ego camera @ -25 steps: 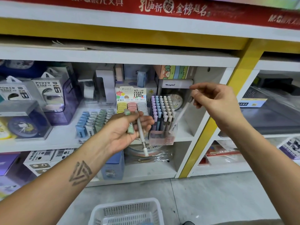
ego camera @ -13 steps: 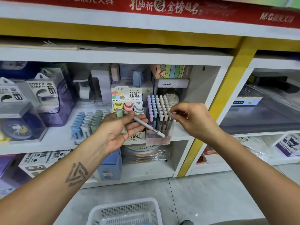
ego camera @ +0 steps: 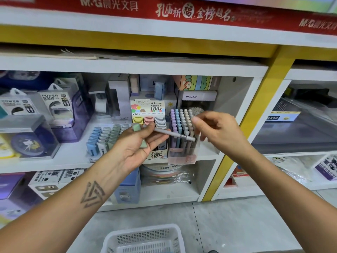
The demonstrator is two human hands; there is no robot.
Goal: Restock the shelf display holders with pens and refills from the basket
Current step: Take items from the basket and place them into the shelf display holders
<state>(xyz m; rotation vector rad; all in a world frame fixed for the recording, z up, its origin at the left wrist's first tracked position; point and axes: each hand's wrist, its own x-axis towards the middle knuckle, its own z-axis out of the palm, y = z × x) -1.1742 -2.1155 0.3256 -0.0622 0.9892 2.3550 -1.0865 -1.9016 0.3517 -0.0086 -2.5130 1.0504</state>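
Restocking the holder (ego camera: 183, 143): our left hand (ego camera: 138, 145) grips a pen (ego camera: 173, 134) and green pen (ego camera: 136, 128); our relaxed right hand (ego camera: 217, 130) should take the pen next.

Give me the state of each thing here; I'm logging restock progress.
Left hand: holds a grey pen and a green pen.
Grey pen: lying across, tip toward the holder.
Green pen: held upright in the palm.
Right hand: empty, fingers curled over the holder.
Clear pen holder: nearly full, upright.
White basket: on the floor.
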